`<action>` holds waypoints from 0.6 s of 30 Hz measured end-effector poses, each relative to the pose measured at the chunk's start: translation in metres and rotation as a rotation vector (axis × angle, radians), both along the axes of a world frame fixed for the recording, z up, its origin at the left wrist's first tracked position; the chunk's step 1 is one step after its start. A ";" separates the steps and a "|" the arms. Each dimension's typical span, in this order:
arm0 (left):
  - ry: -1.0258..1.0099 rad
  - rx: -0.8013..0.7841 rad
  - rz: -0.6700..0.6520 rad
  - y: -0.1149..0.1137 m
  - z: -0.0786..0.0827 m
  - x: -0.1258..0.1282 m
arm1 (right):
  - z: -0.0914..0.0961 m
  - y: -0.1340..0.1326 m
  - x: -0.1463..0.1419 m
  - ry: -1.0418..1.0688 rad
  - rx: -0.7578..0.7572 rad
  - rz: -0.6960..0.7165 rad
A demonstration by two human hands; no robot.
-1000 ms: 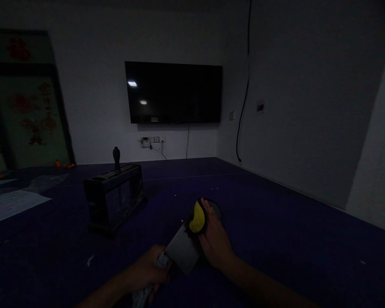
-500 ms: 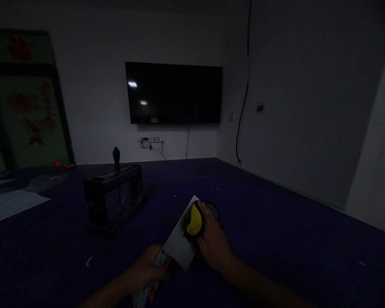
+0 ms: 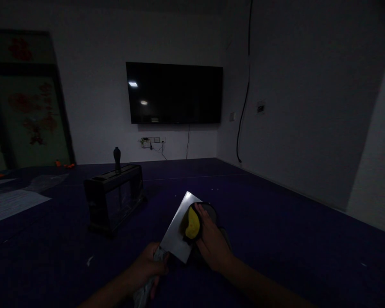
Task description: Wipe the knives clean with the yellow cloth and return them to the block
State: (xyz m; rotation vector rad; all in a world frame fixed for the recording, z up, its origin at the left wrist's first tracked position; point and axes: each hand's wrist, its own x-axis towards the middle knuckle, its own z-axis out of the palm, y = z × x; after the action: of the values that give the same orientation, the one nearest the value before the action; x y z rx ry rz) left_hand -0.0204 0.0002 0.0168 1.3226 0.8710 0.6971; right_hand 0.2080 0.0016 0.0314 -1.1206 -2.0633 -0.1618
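Note:
A cleaver (image 3: 175, 233) with a broad, shiny rectangular blade is tilted up and to the right in front of me. Its handle, which looks wrapped in something pale grey, is in the closed fingers of my left hand (image 3: 149, 265). My right hand (image 3: 213, 241) is wrapped over a rounded black-and-grey thing with a yellow face (image 3: 193, 223), whose kind I cannot make out. That thing lies against or just over the blade's right part; my right thumb is hidden. The picture is dark.
A black knife stand (image 3: 112, 175) with clear sides and one dark handle (image 3: 116, 158) upright in it stands left on the dark purple surface. Pale sheets (image 3: 16, 205) lie farther left. A television (image 3: 175, 94) and a hanging cable (image 3: 244, 107) are on the walls.
The cleaver's far end has shifted up and left, and its blade catches more light. The yellow-faced thing has moved slightly left on the blade, with my right hand staying on it.

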 end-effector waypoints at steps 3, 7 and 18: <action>-0.004 -0.015 0.034 0.004 -0.005 -0.001 | 0.003 -0.002 0.000 -0.045 -0.010 0.049; -0.039 0.001 0.052 0.004 -0.003 0.001 | 0.006 -0.005 -0.001 -0.090 -0.050 0.093; -0.103 -0.037 0.104 0.002 0.005 0.004 | 0.017 -0.012 -0.005 -0.149 -0.146 0.167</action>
State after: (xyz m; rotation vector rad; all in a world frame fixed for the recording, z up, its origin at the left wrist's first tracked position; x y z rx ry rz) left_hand -0.0163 0.0021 0.0215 1.2045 0.8701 0.8199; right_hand 0.2032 -0.0107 0.0487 -1.0423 -2.3218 -0.0123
